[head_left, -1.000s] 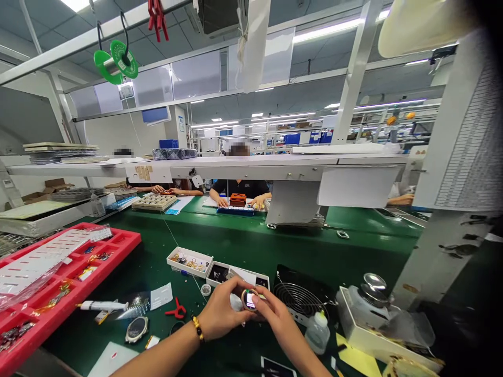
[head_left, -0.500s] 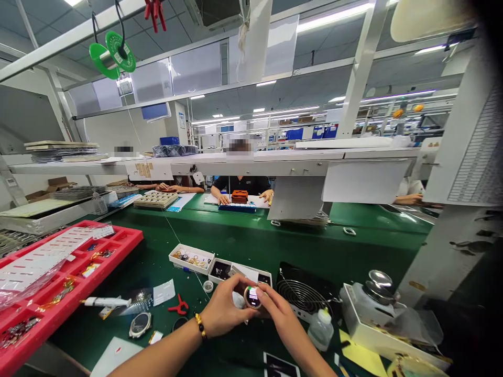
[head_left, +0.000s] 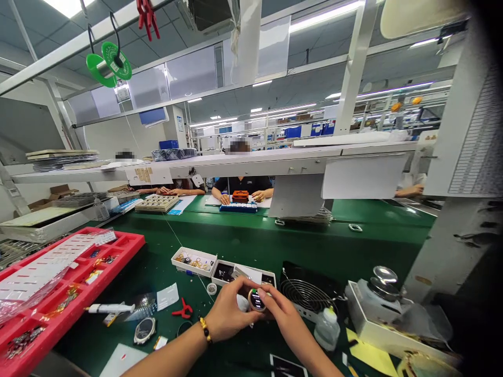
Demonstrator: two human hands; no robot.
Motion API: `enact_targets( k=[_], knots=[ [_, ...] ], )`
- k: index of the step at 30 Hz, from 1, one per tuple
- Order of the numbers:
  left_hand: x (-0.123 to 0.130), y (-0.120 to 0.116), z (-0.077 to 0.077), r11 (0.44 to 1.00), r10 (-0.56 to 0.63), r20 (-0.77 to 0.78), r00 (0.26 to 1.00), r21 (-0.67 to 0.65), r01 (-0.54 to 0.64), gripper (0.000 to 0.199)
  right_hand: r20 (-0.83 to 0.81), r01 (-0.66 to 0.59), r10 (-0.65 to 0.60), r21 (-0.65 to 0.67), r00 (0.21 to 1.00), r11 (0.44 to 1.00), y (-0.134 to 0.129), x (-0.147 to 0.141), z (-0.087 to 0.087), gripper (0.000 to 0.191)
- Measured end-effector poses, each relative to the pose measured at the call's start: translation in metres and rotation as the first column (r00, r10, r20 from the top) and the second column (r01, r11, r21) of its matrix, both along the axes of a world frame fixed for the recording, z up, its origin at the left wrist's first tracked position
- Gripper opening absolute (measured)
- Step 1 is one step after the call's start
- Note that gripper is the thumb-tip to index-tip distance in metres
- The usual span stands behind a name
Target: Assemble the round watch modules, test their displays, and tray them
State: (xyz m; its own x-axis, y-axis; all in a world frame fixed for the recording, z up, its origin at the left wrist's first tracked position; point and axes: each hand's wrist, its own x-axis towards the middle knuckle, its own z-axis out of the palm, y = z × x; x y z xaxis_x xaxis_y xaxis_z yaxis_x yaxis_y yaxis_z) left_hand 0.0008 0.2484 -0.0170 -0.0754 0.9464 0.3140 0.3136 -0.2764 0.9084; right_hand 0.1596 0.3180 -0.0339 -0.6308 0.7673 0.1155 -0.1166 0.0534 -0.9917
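A small round watch-like device (head_left: pixel 257 300) with a lit screen is held up over the green bench. My left hand (head_left: pixel 228 310), with a beaded bracelet at the wrist, grips its left side between thumb and fingers. From the right, my right hand (head_left: pixel 281 313) closes on the device, a finger or thumb at the screen's edge. Just behind the hands are a white box of small yellow parts (head_left: pixel 194 261) and a second white box of dark parts (head_left: pixel 223 272).
A red compartment tray (head_left: pixel 133 242) fills the left. Nearby lie a syringe (head_left: pixel 110 308), a red clamp (head_left: pixel 182 309) and a watch case (head_left: pixel 144 330). On the right are a fan (head_left: pixel 308 291), a clear bottle (head_left: pixel 327 329) and a white bin (head_left: pixel 371 320). People sit across the bench.
The view has shifted slightly, and bench items appear a little lower and to the right. Both hands still hold the device, whose screen text looks different.
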Motion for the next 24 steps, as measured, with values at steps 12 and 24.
enact_targets(
  k=[12, 24],
  knots=[
    [-0.0015, 0.0005, -0.0009, 1.000, 0.000, -0.016, 1.000, -0.006, 0.000, 0.046, 0.027, 0.012, -0.013, 0.019, 1.000, 1.000, 0.0000, -0.0022, -0.0004, 0.058],
    [-0.0028, 0.0017, -0.0044, 1.000, -0.015, -0.001, 1.000, 0.011, 0.015, 0.046, 0.010, 0.008, -0.008, 0.001, 1.000, 1.000, 0.0005, -0.0037, -0.0039, 0.053]
  ],
)
